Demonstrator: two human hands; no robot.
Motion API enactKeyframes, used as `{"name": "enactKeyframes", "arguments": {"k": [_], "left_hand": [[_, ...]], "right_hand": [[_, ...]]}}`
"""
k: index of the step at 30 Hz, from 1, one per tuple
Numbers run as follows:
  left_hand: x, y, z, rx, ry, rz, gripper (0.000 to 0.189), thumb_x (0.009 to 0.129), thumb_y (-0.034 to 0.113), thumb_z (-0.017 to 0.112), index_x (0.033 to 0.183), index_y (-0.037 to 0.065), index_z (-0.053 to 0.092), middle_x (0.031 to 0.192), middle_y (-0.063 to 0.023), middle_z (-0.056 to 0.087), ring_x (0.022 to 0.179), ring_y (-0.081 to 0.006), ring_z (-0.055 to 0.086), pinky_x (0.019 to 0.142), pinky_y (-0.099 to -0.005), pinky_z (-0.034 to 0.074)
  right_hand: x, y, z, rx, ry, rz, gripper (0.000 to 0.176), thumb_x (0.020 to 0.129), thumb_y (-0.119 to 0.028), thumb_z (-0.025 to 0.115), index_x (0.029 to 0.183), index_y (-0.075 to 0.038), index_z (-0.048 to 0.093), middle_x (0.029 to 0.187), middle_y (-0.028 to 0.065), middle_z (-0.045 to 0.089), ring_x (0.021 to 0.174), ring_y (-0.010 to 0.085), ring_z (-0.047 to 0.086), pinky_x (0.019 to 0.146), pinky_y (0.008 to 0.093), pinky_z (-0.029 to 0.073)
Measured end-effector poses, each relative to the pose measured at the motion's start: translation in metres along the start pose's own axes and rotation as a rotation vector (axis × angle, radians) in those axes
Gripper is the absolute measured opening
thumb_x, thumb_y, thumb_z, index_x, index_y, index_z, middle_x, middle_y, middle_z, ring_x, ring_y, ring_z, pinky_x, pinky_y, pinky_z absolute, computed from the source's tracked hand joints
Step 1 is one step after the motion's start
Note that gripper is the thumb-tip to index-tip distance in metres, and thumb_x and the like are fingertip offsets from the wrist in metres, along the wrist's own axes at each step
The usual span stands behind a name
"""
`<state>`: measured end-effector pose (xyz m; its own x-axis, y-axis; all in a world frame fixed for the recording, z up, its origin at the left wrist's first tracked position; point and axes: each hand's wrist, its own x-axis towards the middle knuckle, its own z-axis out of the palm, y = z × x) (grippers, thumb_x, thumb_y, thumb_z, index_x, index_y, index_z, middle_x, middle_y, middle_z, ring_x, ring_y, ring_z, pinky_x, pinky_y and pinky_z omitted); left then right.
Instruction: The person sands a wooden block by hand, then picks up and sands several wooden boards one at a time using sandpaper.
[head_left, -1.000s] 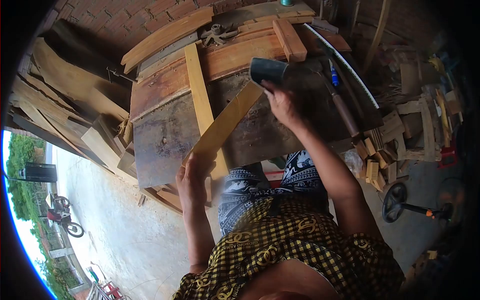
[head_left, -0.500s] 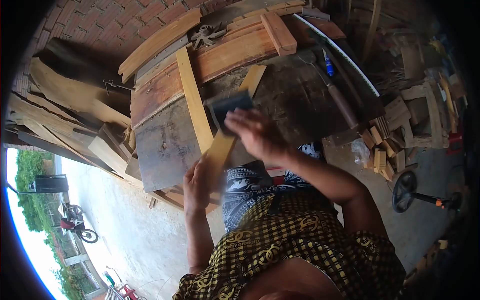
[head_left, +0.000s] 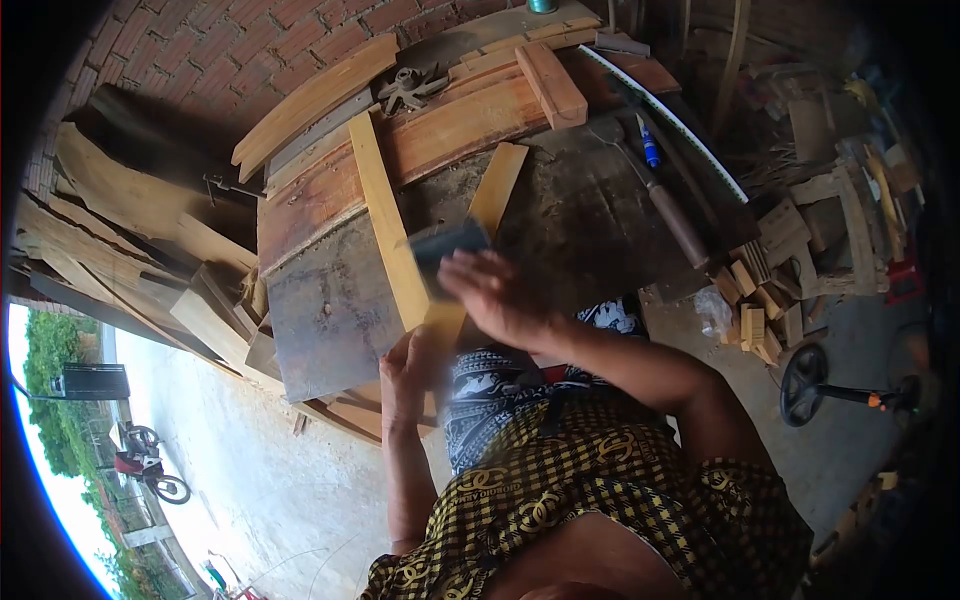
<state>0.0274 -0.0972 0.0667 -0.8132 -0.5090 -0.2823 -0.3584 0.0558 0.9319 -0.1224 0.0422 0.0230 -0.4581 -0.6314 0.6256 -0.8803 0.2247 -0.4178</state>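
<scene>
My left hand (head_left: 403,372) is closed around the near end of a yellowish wooden strip (head_left: 497,190), whose far end lies on the dark workbench (head_left: 325,310). In my right hand (head_left: 495,295) is a dark flat piece that looks like sandpaper (head_left: 450,243), pressed against the same strip about midway. Motion blurs the right fingers and the sandpaper. Just left of them, a second yellowish wooden strip (head_left: 376,195) slants across the bench, its near end close to my left hand.
Reddish boards (head_left: 450,120) and a wooden block (head_left: 552,88) line the bench's far side, near a metal fan-like part (head_left: 410,90). A chisel-like tool (head_left: 675,220), blue-handled knife (head_left: 648,145) and saw blade (head_left: 670,115) lie right. Wood offcuts (head_left: 755,320) pile beside the bench.
My right hand has slid the sandpaper toward me along the strip. My left hand has shifted slightly right, still gripping the strip's near end. The whole view has tilted a little.
</scene>
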Motion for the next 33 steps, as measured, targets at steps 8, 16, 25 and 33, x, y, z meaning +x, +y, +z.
{"name": "enactKeyframes", "arguments": {"k": [8, 16, 25, 33], "left_hand": [[0.018, 0.007, -0.029, -0.138, 0.142, -0.02, 0.041, 0.103, 0.036, 0.052, 0.113, -0.001, 0.067, 0.081, -0.011, 0.071, 0.055, -0.008, 0.056, 0.05, -0.0197, 0.043], [0.044, -0.039, -0.053, -0.722, 0.233, -0.098, 0.039, 0.105, 0.028, 0.046, 0.13, -0.002, 0.053, 0.115, -0.0148, 0.066, 0.096, -0.0202, 0.065, 0.085, -0.0313, 0.053], [0.045, -0.036, -0.062, -0.515, 0.039, -0.037, 0.041, 0.106, 0.024, 0.043, 0.131, -0.008, 0.051, 0.126, -0.0207, 0.063, 0.116, -0.0281, 0.063, 0.103, -0.0378, 0.049], [0.041, -0.032, -0.064, -0.579, 0.046, 0.036, 0.042, 0.106, 0.025, 0.043, 0.129, -0.009, 0.052, 0.124, -0.0226, 0.063, 0.116, -0.0301, 0.063, 0.103, -0.0399, 0.05]], "right_hand": [[0.061, 0.153, 0.01, -0.358, 0.109, 0.223, 0.019, 0.089, -0.01, 0.053, 0.099, -0.001, 0.067, 0.109, 0.0211, 0.07, 0.103, 0.0359, 0.067, 0.088, 0.0444, 0.054], [0.063, 0.15, 0.016, -0.319, 0.079, 0.281, 0.024, 0.091, -0.009, 0.055, 0.108, 0.002, 0.068, 0.119, 0.0248, 0.066, 0.114, 0.0389, 0.062, 0.099, 0.0453, 0.049], [0.054, -0.037, 0.064, -0.056, -0.042, -0.13, 0.028, 0.091, -0.01, 0.056, 0.114, 0.002, 0.064, 0.123, 0.0216, 0.065, 0.116, 0.0362, 0.063, 0.098, 0.0443, 0.051], [0.059, 0.136, 0.009, -0.125, 0.135, 0.235, 0.02, 0.095, -0.006, 0.055, 0.111, -0.001, 0.065, 0.118, 0.0195, 0.068, 0.109, 0.0367, 0.065, 0.094, 0.0442, 0.052]]}}
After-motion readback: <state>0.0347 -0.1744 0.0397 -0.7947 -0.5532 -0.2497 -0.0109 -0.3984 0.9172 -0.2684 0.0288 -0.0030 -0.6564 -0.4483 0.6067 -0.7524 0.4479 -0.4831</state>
